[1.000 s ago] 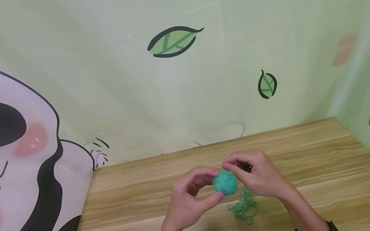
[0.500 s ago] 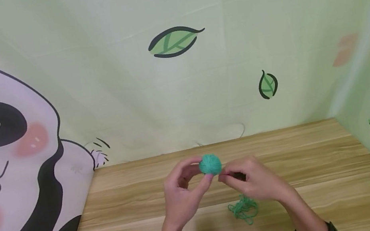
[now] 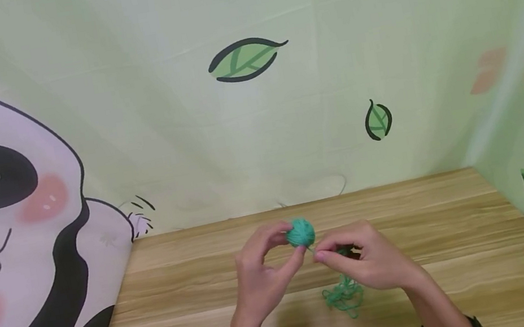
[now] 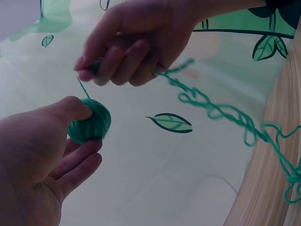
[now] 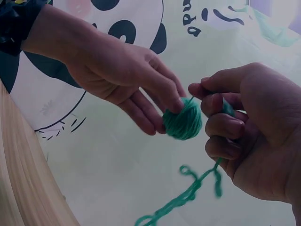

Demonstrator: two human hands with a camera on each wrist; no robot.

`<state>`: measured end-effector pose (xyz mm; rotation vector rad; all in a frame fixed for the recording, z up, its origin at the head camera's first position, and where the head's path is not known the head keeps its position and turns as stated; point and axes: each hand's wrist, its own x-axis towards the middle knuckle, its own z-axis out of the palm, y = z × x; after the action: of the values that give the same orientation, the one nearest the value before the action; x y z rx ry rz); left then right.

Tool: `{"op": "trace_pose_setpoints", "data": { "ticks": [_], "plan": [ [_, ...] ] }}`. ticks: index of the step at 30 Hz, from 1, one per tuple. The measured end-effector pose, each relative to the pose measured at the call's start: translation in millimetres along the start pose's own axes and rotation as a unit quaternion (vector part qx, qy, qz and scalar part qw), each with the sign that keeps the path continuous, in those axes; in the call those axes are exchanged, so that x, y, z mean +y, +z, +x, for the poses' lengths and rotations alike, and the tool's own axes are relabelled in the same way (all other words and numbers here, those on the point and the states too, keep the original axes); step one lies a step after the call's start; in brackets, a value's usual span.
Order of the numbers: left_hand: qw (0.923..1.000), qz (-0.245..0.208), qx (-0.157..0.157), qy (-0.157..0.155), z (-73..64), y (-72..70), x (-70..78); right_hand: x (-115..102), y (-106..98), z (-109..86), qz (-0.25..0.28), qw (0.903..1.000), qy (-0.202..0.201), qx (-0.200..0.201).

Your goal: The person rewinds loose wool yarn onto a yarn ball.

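A small ball of teal yarn (image 3: 301, 233) is pinched between the thumb and fingertips of my left hand (image 3: 264, 277), above the table. Close to its right, my right hand (image 3: 369, 258) pinches the yarn strand with thumb and forefinger; a short taut length runs from there to the ball. In the right wrist view the other fingers of that hand curl round more yarn, partly hidden in the palm. Loose, tangled yarn (image 4: 225, 110) trails out of the right hand in the left wrist view, down to a looped heap (image 3: 344, 294) on the table.
The wood-grain table (image 3: 184, 290) lies beneath both hands. Behind it hangs a pale green cloth backdrop (image 3: 176, 142) printed with leaves, with a large panda (image 3: 6, 238) at the left.
The ball and left hand have moved up and a little left from a second ago. My right hand has shifted lower, and the strand between the hands now shows.
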<state>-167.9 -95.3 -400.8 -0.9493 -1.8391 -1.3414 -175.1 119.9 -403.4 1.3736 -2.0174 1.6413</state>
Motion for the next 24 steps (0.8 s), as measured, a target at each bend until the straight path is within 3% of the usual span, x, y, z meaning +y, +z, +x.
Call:
{"op": "trace_pose_setpoints", "data": {
  "ticks": [5,11,18,24],
  "plan": [
    [0.9977,-0.016,-0.06,-0.026,-2.3,-2.0,3.6,-6,-3,-0.6,0.031,0.9987,-0.017,0.035],
    [0.9818,-0.116,-0.14,-0.055,-5.0,-3.9,6.7,-4,-4,-1.9,0.041,0.9954,-0.019,0.085],
    [0.9619,-0.207,-0.164,-0.073,-5.9,-6.5,8.6,5,-3,-1.6,0.001,0.9946,-0.008,0.104],
    [0.9568,-0.237,-0.155,-0.066,-7.0,-7.5,5.4,12,-2,-0.5,-0.02,0.9941,0.002,0.107]
  ]
}}
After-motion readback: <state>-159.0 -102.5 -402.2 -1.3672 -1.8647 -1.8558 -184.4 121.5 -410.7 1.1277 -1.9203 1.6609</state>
